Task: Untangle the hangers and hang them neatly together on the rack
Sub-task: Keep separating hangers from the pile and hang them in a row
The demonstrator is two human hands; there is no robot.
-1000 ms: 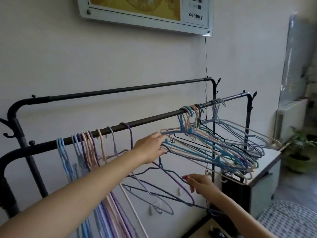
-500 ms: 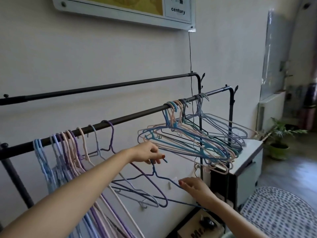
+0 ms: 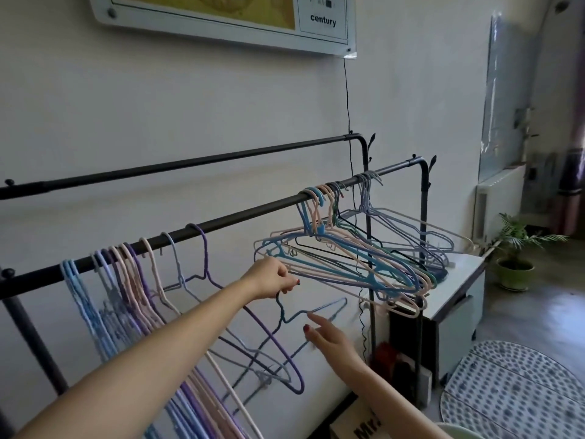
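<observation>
One blue hanger [image 3: 286, 315] in left hand [image 3: 269, 278]

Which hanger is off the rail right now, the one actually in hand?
The dark blue hanger. The left hand pinches its hook below the rail, so it hangs from the fingers; all the others have hooks over the rail. The right hand reaches toward it, open.

— Inspector: Your view is evenly lit by soft daylight entering from the right; the wall [image 3: 190, 115] reads pale and slightly cool.

— Operator: Any shadows?

— Inspector: Faint ones only, where the rack [image 3: 240, 213] casts soft bands on the wall behind it. You have mild glare on the glossy sheet [image 3: 503, 99] at right.

— Operator: Sharpness?

— Inspector: Your right hand [image 3: 329, 339] is slightly motion-blurred. Straight rails bow towards the edges, and compression softens the fine detail.
</observation>
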